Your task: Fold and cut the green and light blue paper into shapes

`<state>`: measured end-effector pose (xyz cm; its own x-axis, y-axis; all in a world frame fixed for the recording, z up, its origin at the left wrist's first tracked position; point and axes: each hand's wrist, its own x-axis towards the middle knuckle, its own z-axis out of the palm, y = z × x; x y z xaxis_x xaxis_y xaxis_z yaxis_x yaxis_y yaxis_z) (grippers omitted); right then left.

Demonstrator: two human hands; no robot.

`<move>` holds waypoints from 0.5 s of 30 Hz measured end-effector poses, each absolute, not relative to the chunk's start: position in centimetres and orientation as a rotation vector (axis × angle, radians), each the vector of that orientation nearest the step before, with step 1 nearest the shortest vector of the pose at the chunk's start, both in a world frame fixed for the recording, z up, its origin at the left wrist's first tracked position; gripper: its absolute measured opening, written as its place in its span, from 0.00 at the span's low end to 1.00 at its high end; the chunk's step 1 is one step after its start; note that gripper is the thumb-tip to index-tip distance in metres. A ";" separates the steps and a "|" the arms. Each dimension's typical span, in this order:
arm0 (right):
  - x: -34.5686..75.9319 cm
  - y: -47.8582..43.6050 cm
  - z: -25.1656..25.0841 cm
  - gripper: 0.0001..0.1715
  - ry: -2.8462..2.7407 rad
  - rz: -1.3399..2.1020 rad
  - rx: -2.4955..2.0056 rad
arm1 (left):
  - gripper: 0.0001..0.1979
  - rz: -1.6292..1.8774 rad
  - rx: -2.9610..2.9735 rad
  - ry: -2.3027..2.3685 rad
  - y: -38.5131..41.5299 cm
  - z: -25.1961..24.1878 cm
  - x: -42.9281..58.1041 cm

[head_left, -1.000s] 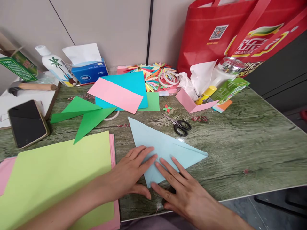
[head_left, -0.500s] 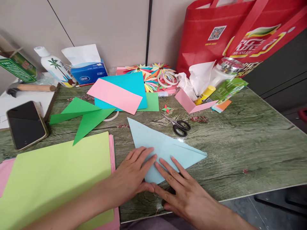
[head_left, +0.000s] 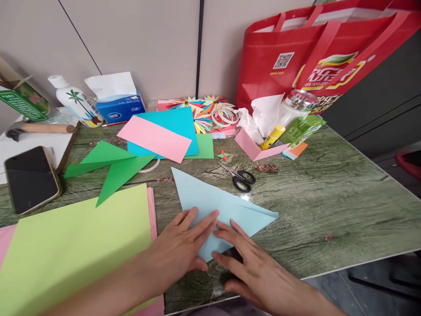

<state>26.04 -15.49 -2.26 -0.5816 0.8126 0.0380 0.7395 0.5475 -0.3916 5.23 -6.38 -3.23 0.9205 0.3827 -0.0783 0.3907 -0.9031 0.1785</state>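
A light blue sheet of paper [head_left: 226, 199], folded into a triangle, lies on the table in front of me. Its long edge slants from upper left down to the right, and a thin flap shows near the right corner. My left hand [head_left: 184, 239] rests on its lower left part, fingers stretched out and apart from the thumb. Across the lower right part lie the spread fingers of my right hand [head_left: 246, 259], its thumb off the paper. Both hands cover some of the lower paper. Black-handled scissors [head_left: 241, 177] lie just beyond the long edge.
On the left are a stack of coloured paper [head_left: 85, 237], a phone [head_left: 32, 180] and folded green paper [head_left: 121, 169]. Along the back stand a white bottle [head_left: 74, 101], a tissue box [head_left: 118, 107] and a red bag [head_left: 263, 66]. A glue stick [head_left: 272, 137] leans in folded pink paper [head_left: 251, 149].
The view has tilted up slightly. My left fingers have slid a little over the paper; my right thumb and index finger have moved apart from my left thumb.
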 end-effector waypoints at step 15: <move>28.1 -15.9 -3.1 0.19 -2.572 0.350 -1.343 | 0.41 -0.317 2.915 0.608 -6.2 -2.5 5.9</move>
<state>28.08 -15.90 -3.09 -0.5589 0.8251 0.0828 0.7729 0.5545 -0.3085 5.94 -6.20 -2.47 0.8956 0.3779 -0.2346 0.4089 -0.9071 0.0999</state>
